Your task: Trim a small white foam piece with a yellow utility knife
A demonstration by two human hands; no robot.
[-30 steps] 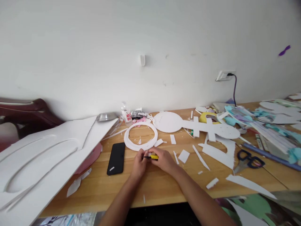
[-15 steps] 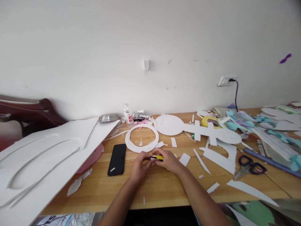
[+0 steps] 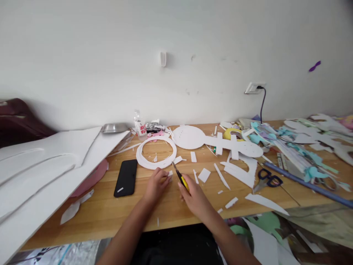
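Table: wooden table [image 3: 176,213], scrap-strewn.
Right hand [image 3: 194,197]: fingers closed on yellow utility knife [image 3: 182,179], blade angled up-left.
Left hand [image 3: 156,186]: fingers pinching small white foam scrap [image 3: 170,173], just left of blade.

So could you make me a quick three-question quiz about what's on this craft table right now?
1. True or false: the right hand holds a yellow utility knife.
2. What lies just left of the left hand? A) scissors B) black phone C) tape roll
3. What shape is the white foam piece beyond the hands?

Key: 1 true; 2 B; 3 a ring.
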